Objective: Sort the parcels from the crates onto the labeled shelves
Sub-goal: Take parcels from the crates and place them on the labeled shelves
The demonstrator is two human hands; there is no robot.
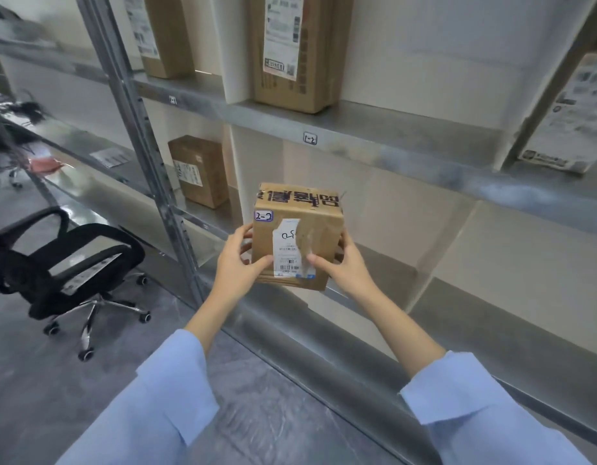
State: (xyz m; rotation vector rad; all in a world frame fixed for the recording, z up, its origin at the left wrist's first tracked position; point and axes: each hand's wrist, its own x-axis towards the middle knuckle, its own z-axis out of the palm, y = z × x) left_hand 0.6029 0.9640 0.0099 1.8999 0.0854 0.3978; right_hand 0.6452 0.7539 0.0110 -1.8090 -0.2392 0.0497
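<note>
A small brown cardboard parcel [297, 234] with a handwritten "2-2" tag at its top left corner and a torn white shipping label is held up in front of the metal shelving. My left hand [241, 260] grips its left side and my right hand [340, 263] grips its right side, thumbs on the front face. The parcel sits level with the second shelf [391, 263], below the upper shelf edge that carries a "1-2" label [309, 138].
Tall parcels [293, 52] stand on the upper shelf, another brown box [199, 171] on the second shelf to the left, a labelled parcel [572, 115] at far right. A steel upright [146, 142] divides the bays. A black office chair [72, 263] stands on the grey floor at left.
</note>
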